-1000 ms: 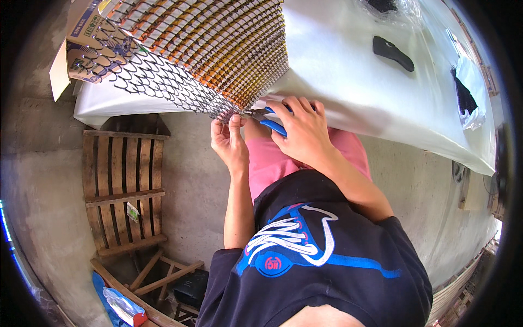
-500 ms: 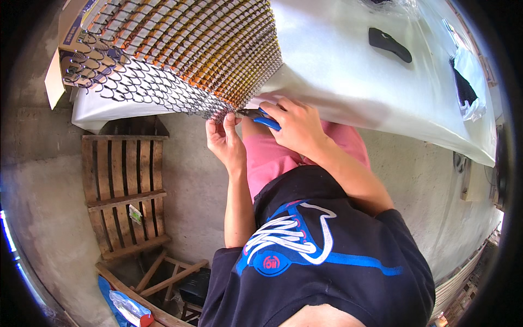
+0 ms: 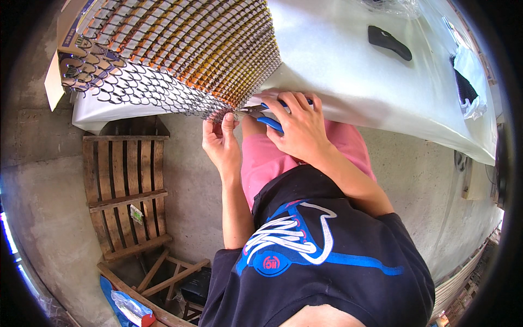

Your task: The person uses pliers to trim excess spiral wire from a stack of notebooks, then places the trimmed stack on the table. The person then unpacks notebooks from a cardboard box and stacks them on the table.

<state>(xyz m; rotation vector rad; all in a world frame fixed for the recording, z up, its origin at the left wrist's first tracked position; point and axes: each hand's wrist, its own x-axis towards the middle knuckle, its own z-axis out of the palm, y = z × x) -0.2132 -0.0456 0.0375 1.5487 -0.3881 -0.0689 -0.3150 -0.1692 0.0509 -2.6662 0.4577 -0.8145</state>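
A springy mesh of dark wire loops (image 3: 190,60), banded orange, yellow and white, spreads over the white-covered table's near left edge. My left hand (image 3: 222,144) pinches its lower corner between thumb and fingers. In my right hand (image 3: 302,128) is a pair of pliers or cutters with blue handles (image 3: 270,124), the handles spread apart. The metal jaws point left at the pinched corner, close to my left fingertips. Whether the jaws touch the wire is too small to tell.
The white-covered table (image 3: 327,76) carries a black sole-shaped piece (image 3: 389,42) and a clear plastic bag (image 3: 475,103) with something black in it. A cardboard box (image 3: 68,27) stands behind the mesh's left side. Below on the left are a slatted wooden piece (image 3: 131,169) and a stool-like frame.
The pliers' handles have opened wider as my right fingers spread. My left hand has shifted slightly left, still pinching the mesh corner.
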